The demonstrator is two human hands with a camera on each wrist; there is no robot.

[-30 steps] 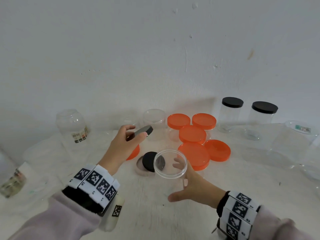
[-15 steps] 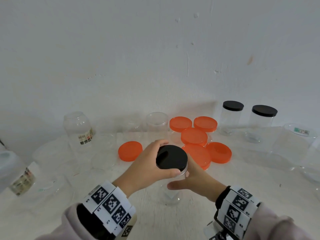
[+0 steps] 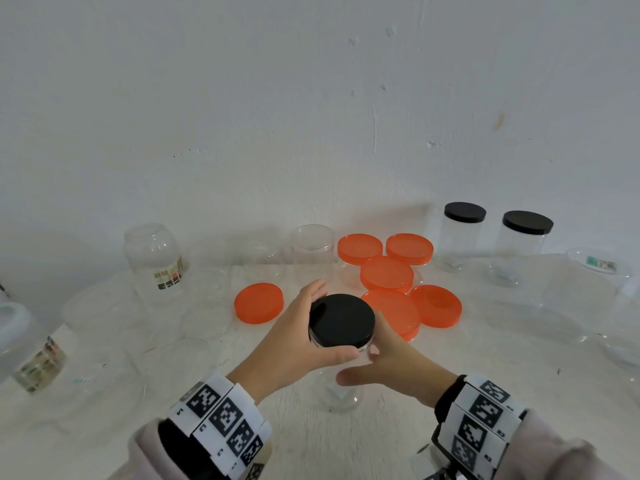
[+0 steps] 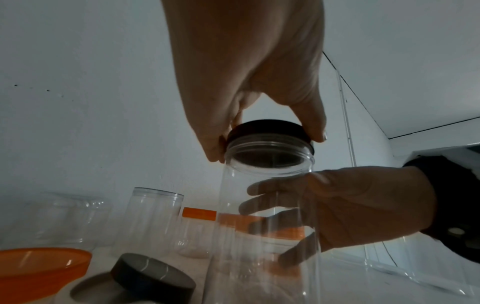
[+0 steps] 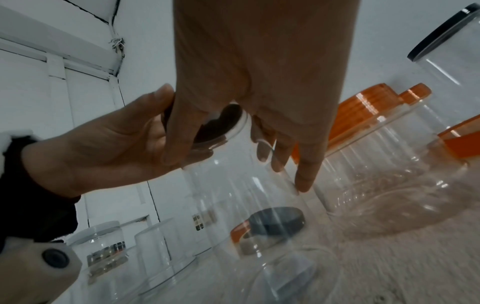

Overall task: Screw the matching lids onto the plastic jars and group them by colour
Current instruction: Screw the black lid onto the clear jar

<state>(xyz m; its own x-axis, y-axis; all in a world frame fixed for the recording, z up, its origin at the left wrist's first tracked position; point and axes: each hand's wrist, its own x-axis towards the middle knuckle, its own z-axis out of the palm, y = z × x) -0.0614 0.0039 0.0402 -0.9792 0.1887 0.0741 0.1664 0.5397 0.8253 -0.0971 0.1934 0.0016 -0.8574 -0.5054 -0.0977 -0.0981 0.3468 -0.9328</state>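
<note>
A tall clear plastic jar (image 3: 341,393) stands on the white table in front of me. A black lid (image 3: 341,320) sits on its mouth. My left hand (image 3: 304,327) grips the lid's rim from the left, thumb on the near side and fingers on the far side. My right hand (image 3: 391,358) wraps round the jar's body just below the lid. The left wrist view shows the lid (image 4: 270,131) on the jar's threaded neck (image 4: 267,162). In the right wrist view my right hand's fingers (image 5: 303,176) lie against the jar wall (image 5: 246,195). A second black lid (image 4: 153,281) lies on the table.
Several orange-lidded jars (image 3: 386,275) cluster just behind the hands, and a loose orange lid (image 3: 258,302) lies to the left. Two black-lidded jars (image 3: 464,233) (image 3: 524,244) stand at the back right. Open clear jars (image 3: 311,251) and labelled ones (image 3: 156,258) stand left, against the wall.
A second ago my left hand held the black lid in the air beside the open jar. It has since set the lid on the jar's mouth and grips it there.
</note>
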